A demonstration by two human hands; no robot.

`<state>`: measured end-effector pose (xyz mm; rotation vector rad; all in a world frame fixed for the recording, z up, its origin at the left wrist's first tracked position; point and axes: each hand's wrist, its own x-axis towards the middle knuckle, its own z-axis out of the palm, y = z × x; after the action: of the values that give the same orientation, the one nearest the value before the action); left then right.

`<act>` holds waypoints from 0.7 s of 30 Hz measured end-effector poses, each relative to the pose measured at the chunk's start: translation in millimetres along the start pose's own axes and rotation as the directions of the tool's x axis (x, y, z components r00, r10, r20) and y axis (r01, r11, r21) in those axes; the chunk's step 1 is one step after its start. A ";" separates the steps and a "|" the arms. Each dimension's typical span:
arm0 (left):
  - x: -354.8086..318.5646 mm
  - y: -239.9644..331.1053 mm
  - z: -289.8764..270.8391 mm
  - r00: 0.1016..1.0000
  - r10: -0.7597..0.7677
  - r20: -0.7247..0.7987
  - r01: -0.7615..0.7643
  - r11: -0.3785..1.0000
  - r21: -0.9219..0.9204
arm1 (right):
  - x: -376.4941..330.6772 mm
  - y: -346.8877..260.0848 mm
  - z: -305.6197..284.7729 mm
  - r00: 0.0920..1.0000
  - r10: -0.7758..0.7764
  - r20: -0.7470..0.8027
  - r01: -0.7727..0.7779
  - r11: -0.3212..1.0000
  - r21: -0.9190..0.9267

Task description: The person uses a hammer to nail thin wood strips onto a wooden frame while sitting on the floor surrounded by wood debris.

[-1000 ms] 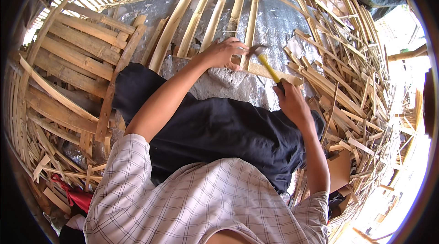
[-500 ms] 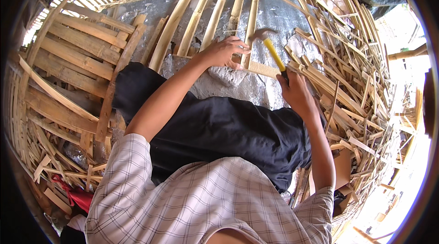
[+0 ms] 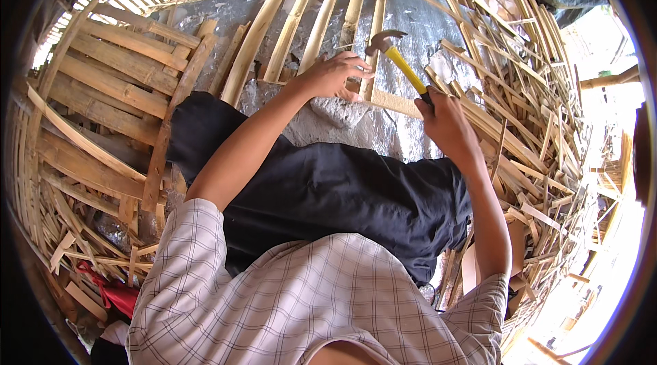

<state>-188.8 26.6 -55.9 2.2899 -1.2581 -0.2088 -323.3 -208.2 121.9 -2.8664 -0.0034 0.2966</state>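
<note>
My left hand (image 3: 335, 78) curls over the near end of a split bamboo strip (image 3: 376, 26), its fingers and thumb bent round the spot where the strip meets a flat crosspiece (image 3: 395, 103). Whether a nail is between its fingertips is too small to tell. A grey stone block (image 3: 340, 112) lies just under that hand. In my right hand (image 3: 448, 125) is a claw hammer (image 3: 408, 72) with a yellow and black handle, gripped low. Its metal head hangs beside the strip, just beyond my left fingertips. More bamboo strips (image 3: 294, 26) lie side by side to the left.
A slatted bamboo panel (image 3: 120, 84) stands at the left. Heaped loose bamboo sticks (image 3: 527, 105) fill the right side. A grey sheet (image 3: 438, 29) lies beneath the strips. Black cloth (image 3: 342, 194) covers my legs, and a red cloth (image 3: 118, 290) is at lower left.
The hammer head has risen slightly away and to the left, turning its claw. My right hand has shifted a little to the right. My left hand stays in place.
</note>
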 end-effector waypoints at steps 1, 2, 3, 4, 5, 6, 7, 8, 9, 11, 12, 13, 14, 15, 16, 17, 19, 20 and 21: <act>-1.5 0.7 3.0 1.000 -0.025 0.019 0.025 1.000 0.007 | -1.0 1.9 8.1 1.000 -0.021 -0.012 0.021 0.999 -0.026; -1.7 -0.7 3.8 0.998 -0.049 0.035 0.048 0.999 0.020 | 0.1 2.6 11.2 0.999 -0.046 -0.030 0.044 0.998 -0.052; -1.8 -2.6 4.1 0.996 -0.074 0.050 0.072 0.997 0.034 | 9.0 9.6 2.4 0.981 0.040 0.188 -0.028 0.997 -0.067; -1.8 -5.0 3.9 0.999 -0.050 0.021 0.049 0.999 0.010 | 11.2 9.2 -1.0 0.985 0.031 0.169 -0.026 0.999 -0.033; -0.2 -8.0 6.7 1.000 -0.021 -0.012 0.020 1.000 -0.020 | 10.5 6.5 -7.6 0.988 0.028 0.151 -0.027 1.000 -0.006; 0.2 1.5 0.0 0.999 0.004 -0.038 -0.006 0.999 -0.053 | 10.7 7.4 -9.8 0.990 0.026 0.141 -0.030 0.999 0.026; -0.6 11.4 -6.3 0.997 -0.078 0.025 0.079 0.996 -0.044 | 10.7 1.2 -9.6 0.991 0.074 0.114 -0.081 0.995 0.061; -1.5 9.1 -3.1 0.999 -0.046 0.001 0.046 0.998 -0.039 | 7.5 1.1 -4.8 0.997 0.047 0.053 -0.049 0.998 0.034; 0.0 3.0 0.9 1.000 -0.012 -0.022 0.011 0.999 -0.031 | 4.8 3.6 4.9 1.000 0.018 -0.009 -0.018 1.000 0.007; 1.6 -2.3 6.0 0.999 -0.017 -0.032 0.017 1.000 -0.008 | 13.2 18.0 5.6 0.984 0.041 0.174 -0.034 0.998 -0.046; -0.2 -0.4 6.6 0.998 -0.056 -0.019 0.056 0.998 0.005 | 16.9 17.3 -1.1 0.981 0.019 0.194 -0.011 0.999 -0.042; -1.0 0.8 6.3 0.995 -0.095 -0.007 0.095 0.995 0.019 | 18.3 13.9 -12.0 0.977 -0.003 0.214 0.012 0.999 -0.037; -1.5 -0.6 7.4 0.998 -0.061 -0.032 0.061 0.998 0.011 | 19.6 10.6 -19.4 0.971 -0.029 0.236 0.038 0.999 -0.033; -1.3 -2.4 8.2 0.998 -0.026 -0.058 0.027 1.000 0.003 | 21.5 4.8 -19.8 0.975 0.034 0.220 -0.039 0.999 0.020; -1.5 -3.8 9.4 0.997 0.008 -0.083 -0.008 1.000 -0.004 | 21.2 7.0 -11.4 0.993 -0.002 0.120 0.000 1.000 0.016; 0.9 -1.9 6.0 0.997 0.007 -0.074 -0.006 1.000 0.011 | 20.1 8.4 1.1 0.999 -0.037 0.014 0.037 0.999 0.013; -1.1 4.7 3.2 0.998 -0.041 -0.044 0.043 0.999 0.032 | 21.5 15.2 -0.2 0.993 0.055 0.109 -0.058 0.998 0.025; -2.6 5.7 2.7 0.997 -0.067 -0.032 0.068 0.997 0.043 | 24.4 11.9 -10.2 0.987 0.043 0.153 -0.043 0.999 -0.004; -2.7 3.5 5.6 0.995 -0.095 -0.042 0.099 0.991 0.086 | 28.3 9.0 -18.8 0.980 0.034 0.197 -0.028 0.999 -0.032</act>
<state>-195.0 25.3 -59.2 2.4213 -1.1592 -0.1458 -292.0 -220.9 131.7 -2.8548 -0.0008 0.5910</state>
